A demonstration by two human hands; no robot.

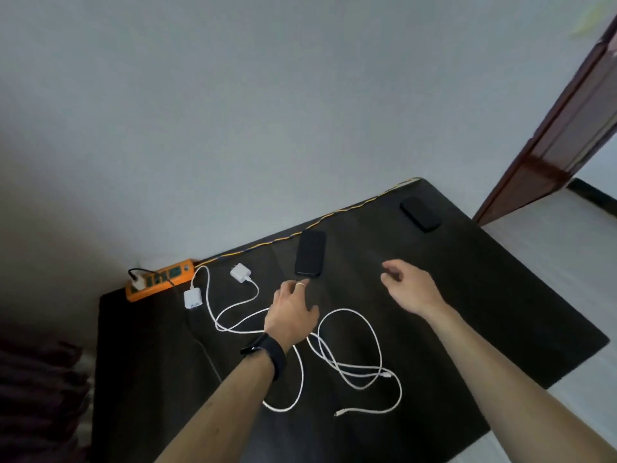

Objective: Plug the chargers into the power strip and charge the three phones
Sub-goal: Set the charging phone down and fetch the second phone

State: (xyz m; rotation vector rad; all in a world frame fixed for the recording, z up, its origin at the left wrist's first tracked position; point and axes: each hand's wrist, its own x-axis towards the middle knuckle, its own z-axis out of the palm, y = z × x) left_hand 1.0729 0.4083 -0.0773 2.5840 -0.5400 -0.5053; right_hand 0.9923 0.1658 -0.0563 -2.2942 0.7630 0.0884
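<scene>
My left hand [293, 309] is open, empty, over the white charger cables [347, 309], just short of the nearer phone [310, 253]. My right hand [410, 289] is loosely curled and holds nothing.

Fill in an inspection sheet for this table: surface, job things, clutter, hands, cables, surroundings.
Surface: dark matte tabletop.
Job's things: orange plastic power strip, far-left corner, holding one white plug; white cube charger and second white charger lie unplugged; black flat phone mid-table, second black phone far right; third not seen.
Clutter: nothing seen.
Hands: left hand and right hand open, holding nothing.
Cables: white cables tangled, ends free.
Surroundings: grey wall; brown door frame at right.
</scene>
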